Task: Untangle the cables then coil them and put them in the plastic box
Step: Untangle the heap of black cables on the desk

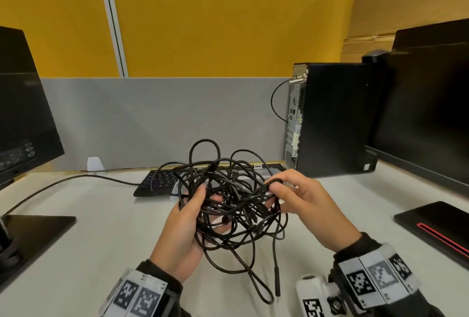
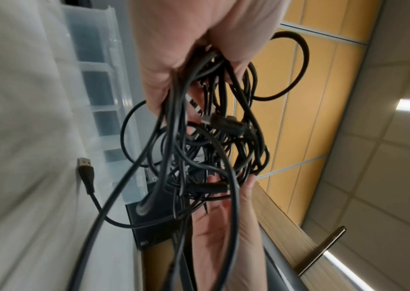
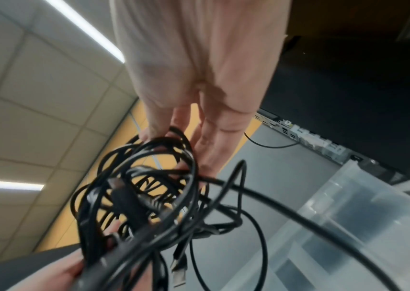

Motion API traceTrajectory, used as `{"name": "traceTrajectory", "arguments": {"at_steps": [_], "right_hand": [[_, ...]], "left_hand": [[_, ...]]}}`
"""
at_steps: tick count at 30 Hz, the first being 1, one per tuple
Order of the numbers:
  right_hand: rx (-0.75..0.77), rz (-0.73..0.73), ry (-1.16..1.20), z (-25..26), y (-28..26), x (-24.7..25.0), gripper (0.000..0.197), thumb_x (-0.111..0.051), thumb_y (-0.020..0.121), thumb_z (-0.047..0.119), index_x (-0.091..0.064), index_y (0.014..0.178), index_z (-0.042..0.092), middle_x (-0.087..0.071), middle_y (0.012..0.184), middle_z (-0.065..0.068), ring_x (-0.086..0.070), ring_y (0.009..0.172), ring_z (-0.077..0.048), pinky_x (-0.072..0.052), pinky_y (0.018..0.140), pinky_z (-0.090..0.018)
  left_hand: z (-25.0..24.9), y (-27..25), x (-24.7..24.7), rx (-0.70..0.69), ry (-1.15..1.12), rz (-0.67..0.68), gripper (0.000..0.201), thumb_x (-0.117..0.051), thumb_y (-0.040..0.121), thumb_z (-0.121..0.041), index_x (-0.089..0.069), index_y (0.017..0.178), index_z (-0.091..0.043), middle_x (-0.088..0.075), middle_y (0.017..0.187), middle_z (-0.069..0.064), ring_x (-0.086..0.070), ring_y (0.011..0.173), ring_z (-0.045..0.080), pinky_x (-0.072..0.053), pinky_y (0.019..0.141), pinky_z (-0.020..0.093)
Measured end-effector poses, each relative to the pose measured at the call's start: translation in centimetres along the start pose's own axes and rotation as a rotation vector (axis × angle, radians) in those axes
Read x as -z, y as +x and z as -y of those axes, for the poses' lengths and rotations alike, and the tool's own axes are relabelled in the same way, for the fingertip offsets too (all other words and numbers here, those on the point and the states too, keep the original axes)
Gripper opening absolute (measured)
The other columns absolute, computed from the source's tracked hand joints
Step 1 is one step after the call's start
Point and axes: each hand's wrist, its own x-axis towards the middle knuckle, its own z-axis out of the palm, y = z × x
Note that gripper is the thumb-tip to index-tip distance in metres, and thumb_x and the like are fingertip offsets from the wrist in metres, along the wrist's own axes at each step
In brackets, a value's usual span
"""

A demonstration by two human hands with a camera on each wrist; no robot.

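- We see a black tangle of cables (image 1: pixel 229 202) held up over the desk (image 1: pixel 101 228), between both hands.
- The left hand (image 1: pixel 185 230) cups the tangle from below and the left, palm up; its thumb presses over the strands on the near left side and its fingers curl under the bundle, so it grips the cables.
- The right hand (image 1: pixel 302 202) pinches a loop at the upper right of the tangle between thumb and forefinger; the remaining fingers lie under the mass.
- Loose ends hang from the bundle: one long loop and a straight plug end (image 1: pixel 277 281) droop to the desk just in front of the wrists.
- In the left wrist view a USB plug (image 2: pixel 84 165) dangles apart from the knot.
- The plastic box (image 3: pixel 363 212), clear and ribbed, sits on the desk beyond the tangle, mostly hidden by it in the head view, just in front of the keyboard (image 1: pixel 157 182).
- A black tower PC (image 1: pixel 335 116) stands at right, with monitors (image 1: pixel 431 103) at either side.
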Motion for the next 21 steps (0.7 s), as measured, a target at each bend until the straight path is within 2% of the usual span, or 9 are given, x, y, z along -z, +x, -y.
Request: {"name": "traceTrajectory", "arguments": {"at_steps": [4, 7, 9, 11, 12, 14, 17, 19, 21], "right_hand": [[0.009, -0.094, 0.086, 0.2, -0.1, -0.3, 0.012, -0.054, 0.091, 0.015, -0.066, 0.089, 0.016, -0.063, 0.087, 0.001, -0.066, 0.073, -0.014, -0.057, 0.068, -0.028], [0.066, -0.047, 0.047, 0.3, -0.3, 0.1, 0.016, -0.063, 0.08, 0.026, -0.061, 0.096, 0.023, -0.065, 0.097, 0.006, -0.065, 0.089, -0.01, -0.053, 0.077, -0.022], [0.096, 0.006, 0.041, 0.5, -0.4, 0.4, 0.023, -0.07, 0.074, 0.025, -0.06, 0.095, 0.026, -0.062, 0.101, 0.009, -0.06, 0.099, -0.008, -0.05, 0.085, -0.022], [0.167, 0.023, 0.053, 0.8, -0.4, 0.8, 0.021, -0.075, 0.072, 0.016, -0.061, 0.086, 0.022, -0.062, 0.094, 0.007, -0.06, 0.097, -0.012, -0.05, 0.086, -0.024], [0.214, 0.021, 0.04, 0.8, -0.4, 0.9, 0.019, -0.077, 0.071, 0.014, -0.061, 0.081, 0.02, -0.062, 0.091, 0.005, -0.061, 0.096, -0.015, -0.05, 0.085, -0.023], [0.315, 0.012, -0.036, 1.0, -0.5, 1.2, 0.018, -0.079, 0.07, 0.021, -0.061, 0.074, 0.021, -0.061, 0.087, 0.004, -0.062, 0.094, -0.017, -0.049, 0.085, -0.02], [0.412, -0.005, -0.18, 1.2, -0.7, 1.2, 0.017, -0.071, 0.073, 0.038, -0.06, 0.074, 0.027, -0.06, 0.087, 0.008, -0.061, 0.091, -0.017, -0.05, 0.083, -0.022], [0.407, -0.016, -0.213, 1.4, -0.7, 1.0, 0.019, -0.072, 0.072, 0.042, -0.059, 0.081, 0.031, -0.057, 0.092, 0.013, -0.058, 0.095, -0.015, -0.049, 0.083, -0.021], [0.403, -0.056, -0.257, 1.5, -0.7, 0.6, 0.023, -0.07, 0.071, 0.039, -0.058, 0.092, 0.038, -0.051, 0.1, 0.017, -0.054, 0.103, -0.013, -0.047, 0.084, -0.018]], "left_hand": [[0.1, -0.1, -0.1, 0.055, -0.073, 0.027, 0.021, -0.05, 0.091, -0.026, -0.061, 0.079, -0.012, -0.069, 0.073, 0.007, -0.067, 0.064, 0.02, -0.057, 0.054, 0.036], [-0.2, -0.2, 0.1, 0.048, -0.099, 0.093, 0.025, -0.051, 0.086, -0.029, -0.064, 0.094, -0.01, -0.071, 0.088, 0.009, -0.071, 0.077, 0.022, -0.059, 0.066, 0.039], [-0.6, -0.2, 0.3, -0.001, -0.104, 0.149, 0.041, -0.058, 0.08, -0.031, -0.06, 0.114, -0.008, -0.069, 0.107, 0.012, -0.068, 0.096, 0.025, -0.057, 0.075, 0.041], [-1.0, -0.1, 0.5, -0.054, -0.118, 0.18, 0.075, -0.079, 0.067, -0.034, -0.048, 0.129, -0.004, -0.062, 0.122, 0.016, -0.063, 0.108, 0.027, -0.057, 0.079, 0.044], [-1.1, -0.2, 0.6, -0.068, -0.124, 0.203, 0.091, -0.087, 0.057, -0.033, -0.044, 0.131, -0.002, -0.059, 0.125, 0.019, -0.062, 0.11, 0.028, -0.057, 0.077, 0.043], [-1.3, -0.2, 0.7, -0.094, -0.116, 0.264, 0.101, -0.091, 0.05, -0.03, -0.039, 0.131, 0.003, -0.055, 0.127, 0.026, -0.061, 0.11, 0.031, -0.057, 0.074, 0.04], [-1.5, -0.5, 0.7, -0.12, -0.116, 0.277, 0.096, -0.089, 0.055, -0.023, -0.037, 0.131, 0.006, -0.055, 0.126, 0.028, -0.062, 0.107, 0.033, -0.056, 0.072, 0.038], [-1.7, -0.7, 0.5, -0.131, -0.094, 0.249, 0.065, -0.071, 0.078, -0.016, -0.039, 0.132, 0.005, -0.058, 0.123, 0.025, -0.064, 0.105, 0.031, -0.056, 0.072, 0.038], [-2.1, -0.9, 0.2, -0.122, -0.021, 0.212, 0.042, -0.053, 0.084, -0.017, -0.053, 0.122, 0.0, -0.066, 0.111, 0.019, -0.068, 0.096, 0.026, -0.058, 0.068, 0.038]]}}
